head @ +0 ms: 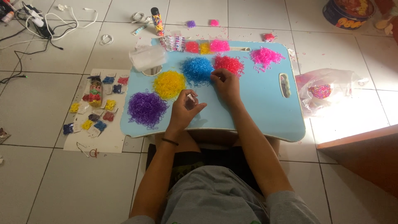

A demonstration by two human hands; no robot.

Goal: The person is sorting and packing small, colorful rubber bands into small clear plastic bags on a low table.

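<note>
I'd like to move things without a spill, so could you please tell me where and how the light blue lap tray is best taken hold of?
Probably by the oval handle slot near the right edge of the light blue lap tray, coming from the right, with a second hand under the left edge. It lies flat and carries loose band piles, so it should stay level.

A smooth, matt light-blue lap table (257,108), probably painted board or plastic, carries loose heaps of thin, glossy, translucent elastic bands: the purple heap (146,108), yellow heap (168,84), blue heap (197,69), red heap (229,64) and pink heap (265,56). The left hand (184,111) pinches a small clear plastic piece (191,98), too small to tell more. A crinkled clear plastic bag (331,89) lies on glossy white floor tiles (37,108). The shirt (215,195) is soft grey cloth.
</note>
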